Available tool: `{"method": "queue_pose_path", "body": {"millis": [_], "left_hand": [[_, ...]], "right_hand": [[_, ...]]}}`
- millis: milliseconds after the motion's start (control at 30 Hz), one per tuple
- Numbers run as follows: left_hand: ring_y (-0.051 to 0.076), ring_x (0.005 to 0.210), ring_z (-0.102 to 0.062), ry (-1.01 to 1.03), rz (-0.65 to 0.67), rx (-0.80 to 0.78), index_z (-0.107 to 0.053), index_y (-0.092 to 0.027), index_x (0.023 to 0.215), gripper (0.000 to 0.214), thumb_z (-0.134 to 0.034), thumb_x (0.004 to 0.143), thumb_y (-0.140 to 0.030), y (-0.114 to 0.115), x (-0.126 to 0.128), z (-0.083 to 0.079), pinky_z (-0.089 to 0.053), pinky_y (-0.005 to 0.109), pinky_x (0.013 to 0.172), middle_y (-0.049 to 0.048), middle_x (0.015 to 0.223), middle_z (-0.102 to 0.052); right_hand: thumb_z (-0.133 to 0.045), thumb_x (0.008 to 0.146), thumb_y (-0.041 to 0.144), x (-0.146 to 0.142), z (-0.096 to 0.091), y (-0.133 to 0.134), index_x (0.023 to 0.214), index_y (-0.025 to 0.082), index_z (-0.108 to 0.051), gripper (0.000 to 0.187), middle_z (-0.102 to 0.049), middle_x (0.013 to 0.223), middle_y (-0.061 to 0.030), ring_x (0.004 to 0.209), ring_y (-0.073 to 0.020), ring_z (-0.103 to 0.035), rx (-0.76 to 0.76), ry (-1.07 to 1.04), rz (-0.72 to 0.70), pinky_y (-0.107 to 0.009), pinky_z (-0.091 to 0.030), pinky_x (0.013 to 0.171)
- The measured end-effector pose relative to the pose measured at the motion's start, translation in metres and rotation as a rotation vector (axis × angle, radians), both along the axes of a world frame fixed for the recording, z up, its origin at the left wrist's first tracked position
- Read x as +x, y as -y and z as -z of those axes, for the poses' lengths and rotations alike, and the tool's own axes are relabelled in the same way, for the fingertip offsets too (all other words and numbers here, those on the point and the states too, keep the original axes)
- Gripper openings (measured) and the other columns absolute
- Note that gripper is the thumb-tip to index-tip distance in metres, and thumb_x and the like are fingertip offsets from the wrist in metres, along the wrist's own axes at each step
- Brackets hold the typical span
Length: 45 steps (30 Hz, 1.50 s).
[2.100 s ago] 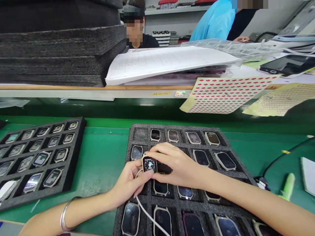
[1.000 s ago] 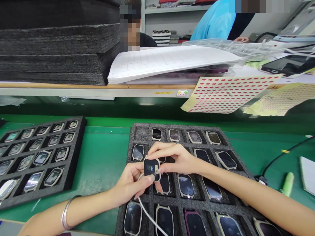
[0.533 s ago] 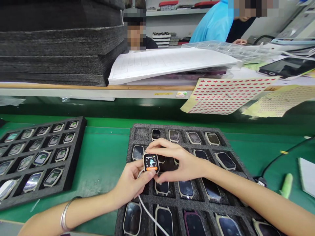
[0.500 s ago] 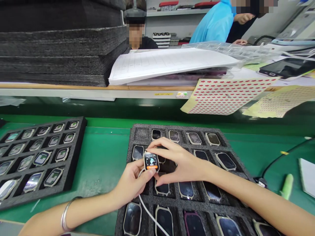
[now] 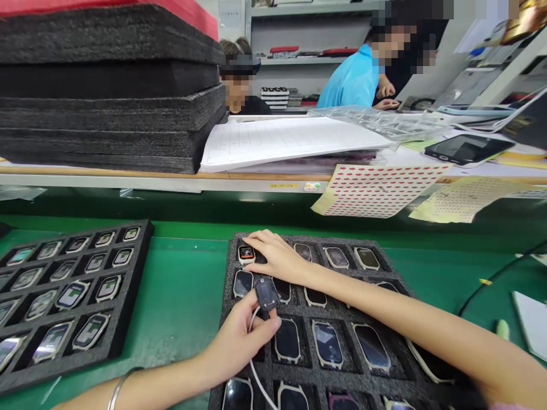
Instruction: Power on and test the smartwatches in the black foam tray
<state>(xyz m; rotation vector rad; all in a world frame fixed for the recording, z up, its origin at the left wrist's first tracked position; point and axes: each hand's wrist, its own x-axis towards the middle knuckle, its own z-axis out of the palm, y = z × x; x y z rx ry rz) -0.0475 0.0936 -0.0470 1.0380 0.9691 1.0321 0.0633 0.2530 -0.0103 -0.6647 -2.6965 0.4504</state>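
Green table [image 5: 183,285], foam trays [image 5: 137,273]: left fingers [image 5: 269,328] grip dock [image 5: 265,291], right fingers [image 5: 261,249] spread around watch [image 5: 247,254].

A bare strip of green surface [image 5: 183,296] gives me room between the left tray [image 5: 134,290] and the middle tray [image 5: 306,347], though my left forearm [image 5: 171,382] crosses its lower end. Over the middle tray, my right forearm [image 5: 367,297] bars the way from centre to lower right. Only a slim gap separates my right hand [image 5: 273,256] from the black block [image 5: 266,293] in my left hand [image 5: 239,336]; its white cable [image 5: 258,381] trails down across the tray. Higher up, the shelf edge [image 5: 256,183] and a hanging sticker sheet [image 5: 380,193] limit headroom.
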Motion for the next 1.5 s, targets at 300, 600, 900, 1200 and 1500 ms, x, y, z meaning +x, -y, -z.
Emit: {"method": "queue_pose_path", "body": {"millis": [300,600,900,1200,1500], "left_hand": [[-0.002,0.035,-0.030,0.072,0.031,-0.107,-0.054,-0.017,0.095,0.016,-0.061,0.085,-0.029,-0.011,0.005,-0.017,-0.021,0.015,0.032,-0.0037,0.082,-0.052],[-0.003,0.036,-0.031,0.102,0.002,-0.123,-0.059,-0.014,0.099,0.028,-0.069,0.077,-0.029,-0.025,0.013,-0.015,-0.028,0.013,0.030,0.0034,0.094,-0.060],[-0.003,0.031,-0.033,0.022,0.029,-0.077,-0.055,-0.014,0.109,0.039,-0.070,0.078,-0.032,-0.020,0.013,-0.014,-0.021,0.013,0.027,0.0036,0.091,-0.063],[-0.002,0.028,-0.032,0.009,-0.060,-0.069,-0.058,-0.014,0.090,0.029,-0.060,0.085,-0.043,-0.020,0.014,-0.008,-0.019,0.014,0.028,-0.0052,0.067,-0.051],[-0.001,0.030,-0.026,0.048,-0.040,-0.099,-0.059,-0.012,0.085,0.029,-0.067,0.081,-0.040,-0.012,0.011,-0.009,-0.015,0.015,0.030,-0.0094,0.053,-0.039]], "right_hand": [[-0.076,0.072,0.020,0.034,-0.011,-0.013,0.098,0.012,-0.070,0.028,-0.066,0.095,-0.0141,0.089,-0.0305,-0.061,0.044,0.241,0.064,-0.037,-0.046,0.074],[-0.071,0.081,0.033,0.053,-0.027,0.001,0.111,0.012,-0.064,0.037,-0.063,0.103,-0.0104,0.093,-0.0220,-0.061,-0.056,0.035,0.034,-0.033,-0.048,0.082],[-0.067,0.084,0.024,0.073,-0.031,0.045,0.122,0.016,-0.058,0.039,-0.053,0.119,-0.0137,0.112,-0.0252,-0.051,-0.091,-0.013,-0.227,-0.039,-0.047,0.093],[-0.068,0.086,0.028,0.069,-0.002,0.041,0.124,0.015,-0.054,0.043,-0.063,0.115,-0.0133,0.105,-0.0238,-0.059,-0.138,-0.186,-0.284,-0.040,-0.048,0.091],[-0.067,0.086,0.026,0.067,-0.003,0.052,0.120,0.013,-0.056,0.038,-0.065,0.107,-0.0129,0.099,-0.0217,-0.061,-0.136,-0.295,-0.320,-0.036,-0.049,0.088]]}}
